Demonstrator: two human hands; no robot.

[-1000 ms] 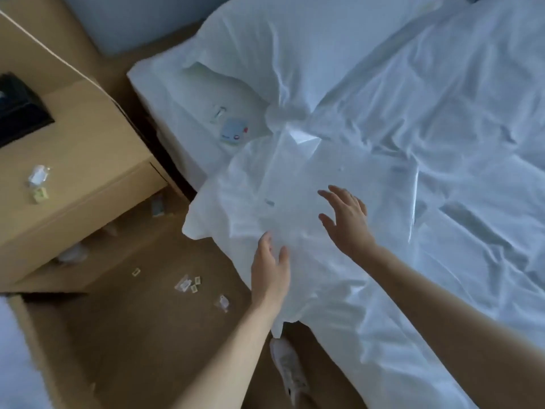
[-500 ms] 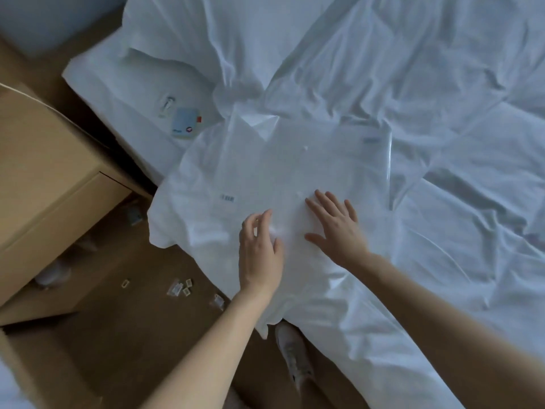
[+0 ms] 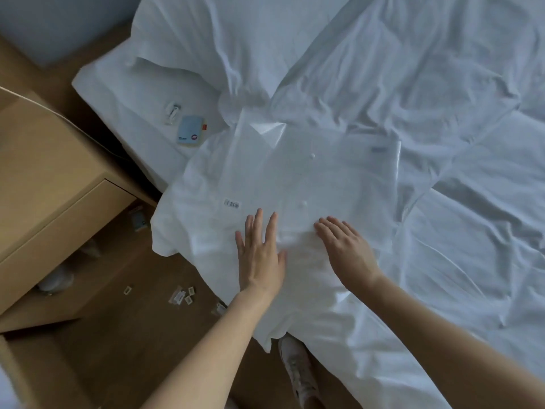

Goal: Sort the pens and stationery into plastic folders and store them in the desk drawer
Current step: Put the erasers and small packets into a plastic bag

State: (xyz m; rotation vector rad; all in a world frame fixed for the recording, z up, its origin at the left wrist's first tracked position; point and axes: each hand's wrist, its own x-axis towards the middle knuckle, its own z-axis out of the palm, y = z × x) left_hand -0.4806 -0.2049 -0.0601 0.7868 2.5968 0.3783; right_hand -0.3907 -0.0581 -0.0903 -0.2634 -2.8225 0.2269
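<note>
Clear plastic folders (image 3: 309, 175) lie flat on the white bedding, with snap buttons and a barcode sticker (image 3: 231, 204) showing. My left hand (image 3: 259, 255) rests flat on the near edge of the folders, fingers straight. Beside it my right hand (image 3: 345, 249) also presses flat on the folders, palm down. A pale blue packet (image 3: 190, 132) and a small clear-wrapped item (image 3: 172, 112) lie on the sheet beside the pillow. Small stationery pieces (image 3: 181, 296) are scattered on the wooden floor.
A wooden bedside desk (image 3: 44, 178) with a drawer front (image 3: 67, 225) stands at the left. A white pillow (image 3: 236, 42) lies at the head of the bed. A small packet (image 3: 138, 222) and a clear bag (image 3: 56, 280) lie under the desk. A white shoe (image 3: 298, 370) stands by the bed.
Both hands came down from above the folders and now lie flat on their near edge. The view shifted right and then back, so the desk shows less.
</note>
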